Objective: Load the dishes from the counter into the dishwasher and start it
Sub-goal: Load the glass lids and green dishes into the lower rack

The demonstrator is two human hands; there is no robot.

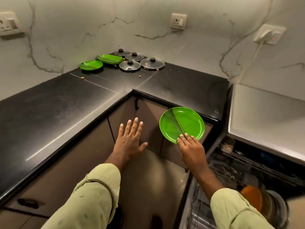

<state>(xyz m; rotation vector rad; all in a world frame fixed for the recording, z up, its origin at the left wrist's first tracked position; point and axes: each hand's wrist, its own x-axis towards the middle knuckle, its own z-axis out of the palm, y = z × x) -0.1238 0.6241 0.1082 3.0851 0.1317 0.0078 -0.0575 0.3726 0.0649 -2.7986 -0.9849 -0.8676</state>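
1. The green plate (183,123) hung tilted just off the counter's (66,104) front edge, pinched at its lower rim by the right hand (192,149).
2. The left hand (130,139) hovered flat, fingers spread, holding nothing, below the counter's inner corner.
3. Two other plates (91,64) and four glass lids (152,63) lay at the counter's back corner.
4. The open dishwasher (247,171) stood right of the counter.

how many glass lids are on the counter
4, clustered in the far corner of the counter: rearmost lid, middle lid, front lid, largest lid at right. None looks hidden.
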